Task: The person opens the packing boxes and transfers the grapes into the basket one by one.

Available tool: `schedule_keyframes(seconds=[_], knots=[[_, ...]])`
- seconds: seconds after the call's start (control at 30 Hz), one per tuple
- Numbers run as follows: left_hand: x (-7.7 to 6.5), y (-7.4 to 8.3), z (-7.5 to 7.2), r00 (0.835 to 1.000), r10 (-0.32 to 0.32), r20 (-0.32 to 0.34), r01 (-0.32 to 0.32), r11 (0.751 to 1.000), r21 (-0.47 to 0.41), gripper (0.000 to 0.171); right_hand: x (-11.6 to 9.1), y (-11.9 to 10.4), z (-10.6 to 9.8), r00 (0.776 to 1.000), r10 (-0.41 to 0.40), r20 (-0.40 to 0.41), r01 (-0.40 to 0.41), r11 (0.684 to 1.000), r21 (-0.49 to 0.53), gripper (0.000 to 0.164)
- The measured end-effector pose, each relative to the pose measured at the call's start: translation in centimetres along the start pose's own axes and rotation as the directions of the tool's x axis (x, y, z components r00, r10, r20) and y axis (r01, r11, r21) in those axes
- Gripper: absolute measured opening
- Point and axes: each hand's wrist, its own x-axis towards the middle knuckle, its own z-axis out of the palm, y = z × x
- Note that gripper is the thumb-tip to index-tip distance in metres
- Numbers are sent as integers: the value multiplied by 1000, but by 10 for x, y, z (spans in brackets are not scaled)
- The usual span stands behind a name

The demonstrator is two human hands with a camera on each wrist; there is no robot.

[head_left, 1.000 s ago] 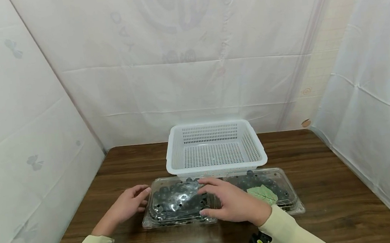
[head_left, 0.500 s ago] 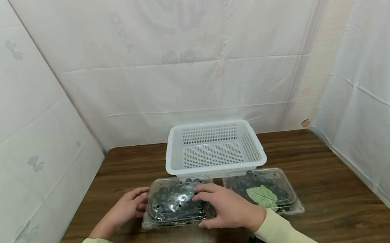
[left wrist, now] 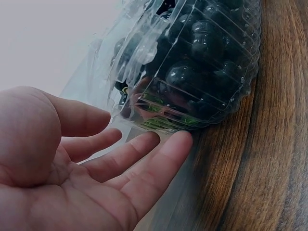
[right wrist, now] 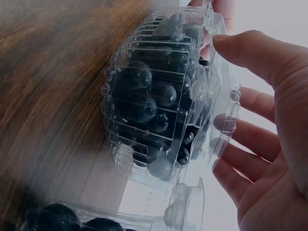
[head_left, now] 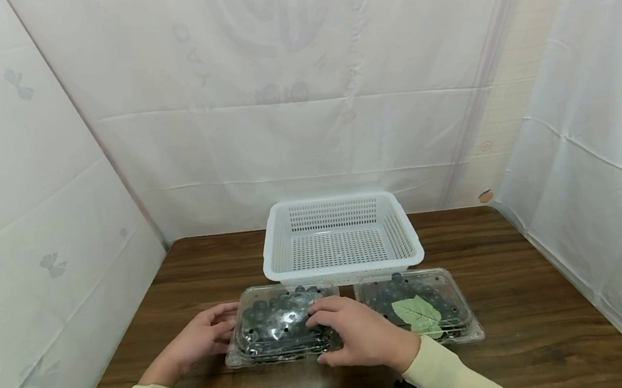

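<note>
Two clear plastic clamshell boxes of dark grapes lie side by side on the table. At the left end of the left box (head_left: 279, 324), my left hand (head_left: 201, 338) has its fingertips close against the lower edge, loosely spread. My right hand (head_left: 360, 334) rests over the right end of the same box, fingers on the lid and thumb at the front rim. In the right wrist view the thumb (right wrist: 245, 48) lies along the lid's edge, with the fingers spread behind it. The right box (head_left: 453, 299) has a green leaf (head_left: 417, 315) on top.
A white slotted plastic basket (head_left: 344, 269) stands just behind the two boxes. The dark wooden table (head_left: 529, 323) is enclosed by pale printed sheets (head_left: 306, 144) at the back and on both sides.
My right hand has shifted slightly left and lower onto the left box, uncovering more of the leaf. The left hand has moved only slightly. The boxes and basket have stayed in place.
</note>
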Motion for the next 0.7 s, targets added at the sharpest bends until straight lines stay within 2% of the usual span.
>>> schedule_keyframes(seconds=[0.23, 0.7], knots=[[-1, -2, -4, 995, 17, 94, -11, 998, -61, 60, 4, -2, 4, 999, -25, -28, 24, 999, -31, 48], [2, -11, -16, 979, 41, 201, -11, 989, -150, 76, 12, -7, 8, 999, -29, -32, 28, 999, -44, 44]])
